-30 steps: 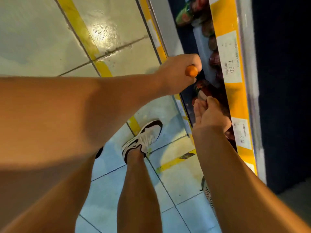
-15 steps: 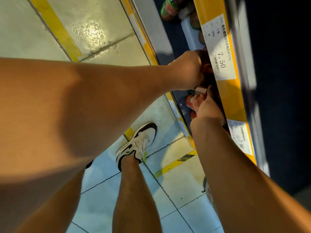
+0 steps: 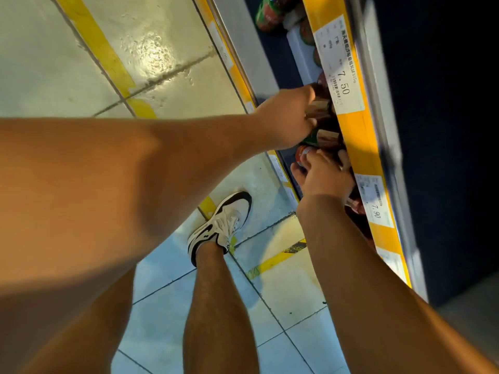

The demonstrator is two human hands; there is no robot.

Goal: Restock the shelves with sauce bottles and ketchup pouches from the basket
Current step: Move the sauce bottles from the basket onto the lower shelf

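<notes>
I look down along a low shelf behind a yellow price rail (image 3: 359, 136). My left hand (image 3: 286, 117) reaches in under the rail, its fingers curled round a dark sauce bottle (image 3: 321, 107). Just below it, my right hand (image 3: 324, 176) rests among the standing bottles, thumb and fingers round a red-topped sauce bottle (image 3: 302, 155). More red-capped bottles (image 3: 356, 206) show beyond my right wrist. The rail hides most of the row. No basket or ketchup pouches are in view.
Price tags reading 7.50 (image 3: 341, 76) and 7.90 (image 3: 376, 206) sit on the rail. Green-and-red bottles (image 3: 267, 14) and a white tray (image 3: 297, 47) lie further along the shelf. My foot in a white shoe (image 3: 221, 225) stands on tiled floor with yellow tape (image 3: 97, 41).
My left hand has carried the orange-capped bottle from in front of the shelf in under the yellow rail. My right hand stayed among the bottles. The view has shifted closer to the rail.
</notes>
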